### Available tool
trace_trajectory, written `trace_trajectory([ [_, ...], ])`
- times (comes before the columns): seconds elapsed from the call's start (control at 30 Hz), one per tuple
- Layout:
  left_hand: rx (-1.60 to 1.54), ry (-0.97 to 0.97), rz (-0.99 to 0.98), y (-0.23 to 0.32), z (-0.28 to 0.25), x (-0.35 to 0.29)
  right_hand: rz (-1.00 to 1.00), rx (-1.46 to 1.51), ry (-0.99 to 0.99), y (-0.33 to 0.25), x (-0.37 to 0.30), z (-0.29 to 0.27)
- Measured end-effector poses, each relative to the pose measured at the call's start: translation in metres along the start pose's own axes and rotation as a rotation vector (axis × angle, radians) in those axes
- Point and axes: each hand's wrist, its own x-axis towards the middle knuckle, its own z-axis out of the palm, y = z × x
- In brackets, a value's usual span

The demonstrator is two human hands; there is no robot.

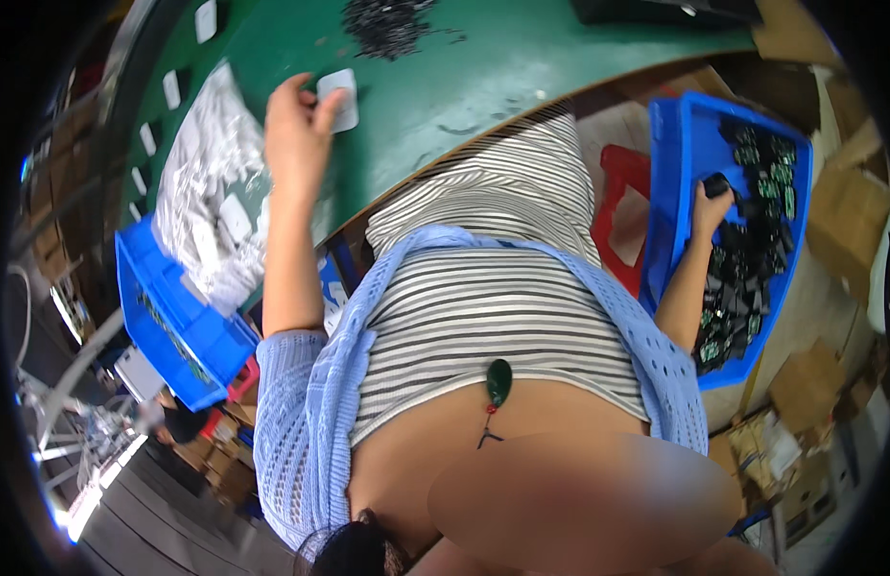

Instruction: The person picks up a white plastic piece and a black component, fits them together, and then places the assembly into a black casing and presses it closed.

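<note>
Head view: the camera looks down the person's front, with a striped top and a pale blue knitted cardigan filling the middle of the picture.
Left hand (296,130): raised over the green tabletop (483,67), fingers curled, thumb and fingertips touching the edge of a small white rounded-square part (341,96) that lies flat on the tabletop. Whether the part is pinched or only touched cannot be told.
White part: on the tabletop just beside the left hand's fingertips, between the clear bag and the dark pile.
Right hand (711,206): reaching down into the blue bin at the person's right, fingers closed around a small black component (718,184) at the top of the hand.
Blue bin, right (677,144): stands beside the person below the tabletop edge, holding many black and green electronic modules (752,278).
Clear plastic bag (210,192): lies on the tabletop left of the left hand, full of small white parts.
Blue bin, left (176,326): sits at the tabletop's near-left edge, just beside the bag.
Pile of small dark parts (387,24): on the tabletop at the far side, well apart from both hands.
Red stool (622,206): between the person's body and the right-hand bin.
Cardboard boxes (843,211): on the floor beyond the right bin.
</note>
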Motion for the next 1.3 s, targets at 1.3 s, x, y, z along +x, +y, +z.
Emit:
trace_trajectory([
  [1.3,-0.341,0.077,0.424,-0.019,0.018,-0.054,-1.378,0.312,-0.48,-0.449,-0.153,0.023],
])
